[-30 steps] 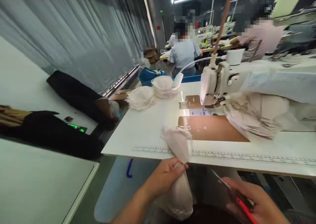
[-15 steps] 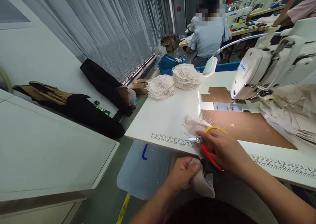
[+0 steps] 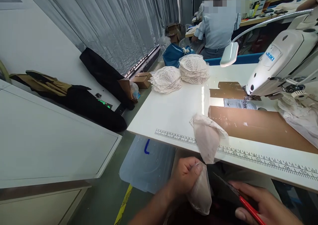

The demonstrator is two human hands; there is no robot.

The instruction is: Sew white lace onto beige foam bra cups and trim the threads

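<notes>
My left hand [image 3: 184,178] is closed on a pale fabric piece [image 3: 200,192] that hangs below the table edge. A second pale fabric piece [image 3: 208,136] lies draped over the front edge of the white sewing table [image 3: 174,109], just above that hand. My right hand [image 3: 265,205] is low at the bottom right, closed on red-handled scissors [image 3: 238,198] whose blades point up and left. The two fabric pieces appear separate.
A white Juki sewing machine [image 3: 280,63] with a gooseneck lamp [image 3: 230,54] stands at the right, with cream fabric [image 3: 301,117] beside it. Two stacks of lace pieces [image 3: 180,74] sit at the table's far end. A person [image 3: 218,23] sits ahead. Black bags [image 3: 99,102] lie left.
My right hand with the scissors has pulled back from the fabric at the table edge, down to the bottom right. The fabric piece on the table now lies apart from the one in my left hand.
</notes>
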